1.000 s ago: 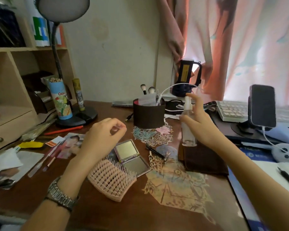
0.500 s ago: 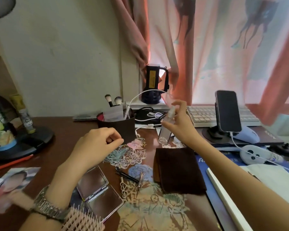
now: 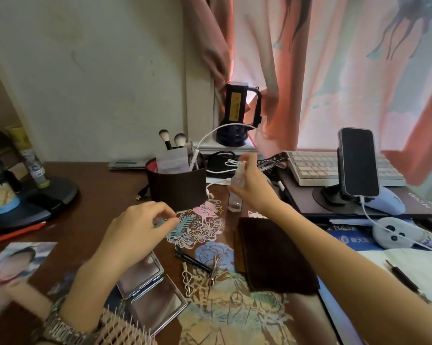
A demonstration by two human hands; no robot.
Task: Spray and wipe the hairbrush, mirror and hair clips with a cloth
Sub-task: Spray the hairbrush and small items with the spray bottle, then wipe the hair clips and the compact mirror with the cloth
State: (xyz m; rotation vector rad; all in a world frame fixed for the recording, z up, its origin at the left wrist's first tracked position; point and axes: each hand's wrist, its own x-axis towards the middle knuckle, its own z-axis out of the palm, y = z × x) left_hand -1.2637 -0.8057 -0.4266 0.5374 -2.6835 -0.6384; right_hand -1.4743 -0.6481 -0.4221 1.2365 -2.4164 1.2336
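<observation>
- Spray bottle [image 3: 235, 190] sits upright in our right hand [image 3: 256, 189], fingers wrapped round its body and the index finger on the nozzle top; its base is at or just above the bench [image 3: 90, 195], and we cannot tell which.
- We judge the coming move turns on one relation: the things to be sprayed all lie nearer us and to the left of that bottle, so the nozzle has to swing back toward our body.
- The hair clips [image 3: 197, 268] lie loose between the mirror and the cloth, closest to the bottle; their long axes run roughly toward and away from us.
- The mirror [image 3: 151, 292], an open hinged compact, lies flat just beside the clips, partly under our left forearm.
- The hairbrush [image 3: 125, 331] is at the bottom edge of view, touching our left wrist, only its pink bristles showing.
- The dark cloth [image 3: 272, 255] lies flat directly below our right forearm, well placed for that hand once the bottle is set down.
- Our left hand [image 3: 138, 229] hovers over the paper-cut flowers [image 3: 200, 227], thumb and fingertips pinched together; it may hold something tiny, but the view is too soft to say.
- The right arm reaches forward, nearly straight; the left is bent, wrist low.
</observation>
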